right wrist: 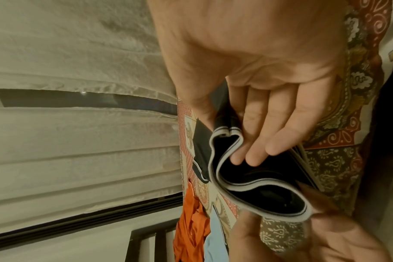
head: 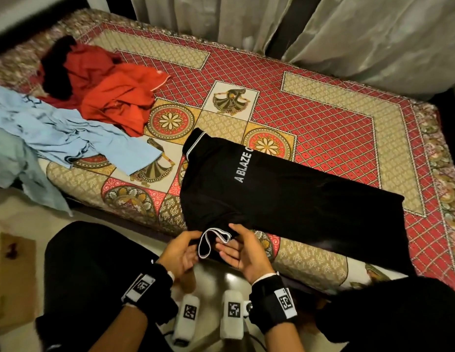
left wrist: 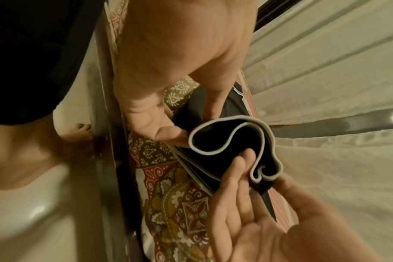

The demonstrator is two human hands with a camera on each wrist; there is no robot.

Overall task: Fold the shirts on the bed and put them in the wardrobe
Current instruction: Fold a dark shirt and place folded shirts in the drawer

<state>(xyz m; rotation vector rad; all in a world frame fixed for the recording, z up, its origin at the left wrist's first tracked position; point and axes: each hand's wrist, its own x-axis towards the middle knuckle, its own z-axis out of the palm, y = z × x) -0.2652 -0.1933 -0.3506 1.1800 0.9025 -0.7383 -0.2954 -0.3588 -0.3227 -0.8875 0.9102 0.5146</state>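
Observation:
A black shirt [head: 285, 189] with white lettering lies flat on the patterned bed [head: 335, 118], near its front edge. Its white-trimmed sleeve cuff [head: 211, 241] hangs over that edge. My left hand [head: 194, 246] pinches the cuff's left side between thumb and fingers. My right hand [head: 232, 243] has its fingers [right wrist: 256, 141] inside the cuff opening [right wrist: 254, 184] and its thumb behind the fabric. In the left wrist view the cuff [left wrist: 227, 147] curls open between both hands. A crumpled red shirt [head: 112, 92] and a light blue shirt [head: 56, 133] lie at the bed's left end.
Pale curtains [head: 310, 29] hang behind the bed. A cardboard box [head: 10, 265] stands on the floor at the left. My black-clad legs [head: 94, 262] are against the bed's front edge. Bare patterned cover stretches right of and behind the black shirt.

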